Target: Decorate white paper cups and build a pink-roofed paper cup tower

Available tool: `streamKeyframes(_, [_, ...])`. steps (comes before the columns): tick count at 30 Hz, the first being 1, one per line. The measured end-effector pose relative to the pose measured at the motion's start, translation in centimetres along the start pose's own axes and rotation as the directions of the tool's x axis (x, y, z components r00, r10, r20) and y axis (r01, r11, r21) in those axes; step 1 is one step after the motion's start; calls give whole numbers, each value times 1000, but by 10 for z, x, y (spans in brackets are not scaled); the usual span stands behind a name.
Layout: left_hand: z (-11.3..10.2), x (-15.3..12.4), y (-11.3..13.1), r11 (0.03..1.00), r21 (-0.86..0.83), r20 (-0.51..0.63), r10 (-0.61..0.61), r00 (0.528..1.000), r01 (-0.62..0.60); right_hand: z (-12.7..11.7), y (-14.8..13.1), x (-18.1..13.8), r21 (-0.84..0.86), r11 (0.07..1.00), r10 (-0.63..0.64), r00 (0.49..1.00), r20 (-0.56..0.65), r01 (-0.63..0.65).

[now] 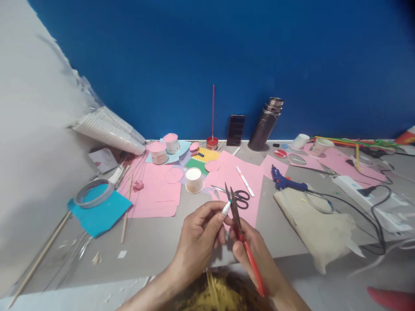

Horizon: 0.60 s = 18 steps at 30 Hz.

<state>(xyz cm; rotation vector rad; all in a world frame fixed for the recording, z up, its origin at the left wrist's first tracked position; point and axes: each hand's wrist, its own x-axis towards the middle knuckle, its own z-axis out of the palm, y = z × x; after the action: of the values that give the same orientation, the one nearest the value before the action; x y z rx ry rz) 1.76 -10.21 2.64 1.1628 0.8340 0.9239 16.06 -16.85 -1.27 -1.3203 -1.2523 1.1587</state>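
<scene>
My left hand (203, 226) is closed around a white marker (226, 209) with a green tip that points up and to the right. Red-handled scissors (248, 255) are gripped in my right hand (257, 248), their dark blades aimed away from me and slightly apart. The blades are right beside the marker's tip; I cannot tell whether they touch it. Just beyond my hands, a second pair of scissors with black handles (241, 200) lies on pink paper (223, 168). A white paper cup (194, 180) stands behind my left hand.
A blue hot glue gun (287, 179) rests near a beige cloth (313, 222), its cord running to a white power strip (372, 203). At the back stand a phone (235, 130) and a dark flask (265, 125). Blue felt (100, 216) and a tape roll (94, 203) lie left.
</scene>
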Motion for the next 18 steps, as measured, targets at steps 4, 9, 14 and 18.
streamKeyframes(4, [2,-2,-1,1000,0,11,18,1000,-18,2,-3,0,-65,998,-5,998,-68,0])
streamKeyframes(9, [5,-4,-2,999,-10,10,45,999,-45,8,-2,-1,-41,999,1,997,-80,-4])
streamKeyframes(14, [1,-2,-5,998,-54,58,-14,998,17,7,4,-1,51,997,-62,997,-51,65])
streamKeyframes(18, [-1,0,-10,990,-107,84,-84,993,93,2,9,-2,50,998,-36,999,-28,37])
